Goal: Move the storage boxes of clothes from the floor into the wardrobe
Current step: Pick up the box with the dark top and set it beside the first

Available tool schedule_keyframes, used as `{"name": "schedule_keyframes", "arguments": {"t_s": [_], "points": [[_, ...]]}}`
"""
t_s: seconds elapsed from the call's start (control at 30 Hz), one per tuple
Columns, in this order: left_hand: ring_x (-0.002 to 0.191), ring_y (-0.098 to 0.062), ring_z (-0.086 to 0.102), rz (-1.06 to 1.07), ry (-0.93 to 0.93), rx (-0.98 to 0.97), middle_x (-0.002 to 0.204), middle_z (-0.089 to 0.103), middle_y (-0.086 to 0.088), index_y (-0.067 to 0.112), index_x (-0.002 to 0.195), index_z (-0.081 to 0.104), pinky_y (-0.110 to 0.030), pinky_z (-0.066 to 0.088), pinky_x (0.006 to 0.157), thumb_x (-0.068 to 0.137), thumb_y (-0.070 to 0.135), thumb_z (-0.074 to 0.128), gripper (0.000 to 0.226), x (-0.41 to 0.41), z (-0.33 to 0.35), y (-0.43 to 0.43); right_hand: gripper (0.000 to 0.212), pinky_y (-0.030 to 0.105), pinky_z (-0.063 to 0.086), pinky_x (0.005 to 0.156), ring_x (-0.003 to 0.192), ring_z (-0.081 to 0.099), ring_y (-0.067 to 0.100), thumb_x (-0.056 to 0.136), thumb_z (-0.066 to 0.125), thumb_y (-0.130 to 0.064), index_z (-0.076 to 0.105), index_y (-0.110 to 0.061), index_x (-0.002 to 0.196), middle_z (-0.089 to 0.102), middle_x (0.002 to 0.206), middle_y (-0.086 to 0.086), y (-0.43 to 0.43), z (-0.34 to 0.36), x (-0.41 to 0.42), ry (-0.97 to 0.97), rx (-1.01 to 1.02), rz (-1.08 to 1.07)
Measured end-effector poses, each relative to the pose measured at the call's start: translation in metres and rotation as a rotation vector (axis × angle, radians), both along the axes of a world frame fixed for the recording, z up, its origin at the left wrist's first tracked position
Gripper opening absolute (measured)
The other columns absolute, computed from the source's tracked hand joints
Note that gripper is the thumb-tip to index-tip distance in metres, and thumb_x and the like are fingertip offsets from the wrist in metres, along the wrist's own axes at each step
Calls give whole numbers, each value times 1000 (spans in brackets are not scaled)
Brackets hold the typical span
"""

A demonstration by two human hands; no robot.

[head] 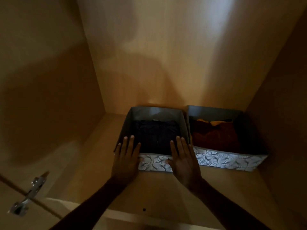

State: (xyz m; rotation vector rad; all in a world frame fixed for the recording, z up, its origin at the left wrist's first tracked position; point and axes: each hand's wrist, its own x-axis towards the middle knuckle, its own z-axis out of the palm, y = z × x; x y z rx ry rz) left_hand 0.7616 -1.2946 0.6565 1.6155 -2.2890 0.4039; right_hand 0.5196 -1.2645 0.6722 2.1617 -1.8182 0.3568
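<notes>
Two grey fabric storage boxes with white leaf-patterned fronts stand side by side on a wooden wardrobe shelf (86,156). The left box (156,164) holds dark folded clothes. The right box (227,159) holds rust-brown and yellow clothes and sits against the right wall. My left hand (126,158) lies flat against the left box's front edge, fingers straight and over the rim. My right hand (182,158) presses the same front edge near its right corner, fingers extended, thumb on the patterned front.
The wardrobe's back wall (157,55) and side walls enclose the shelf. Bare shelf lies left of the boxes. A metal door hinge (28,195) is fixed at the lower left. The shelf's front edge (132,219) runs below my forearms.
</notes>
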Motion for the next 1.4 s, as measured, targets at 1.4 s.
{"name": "schedule_keyframes", "arguments": {"t_s": [1.4], "points": [[145, -23, 28, -275, 376, 180, 157, 32, -5, 26, 139, 46, -57, 21, 115, 93, 44, 41, 50, 44, 19, -48, 74, 59, 3, 116, 150, -6, 25, 93, 31, -56, 0, -28, 154, -6, 164, 6, -13, 15, 46, -326, 176, -91]]}}
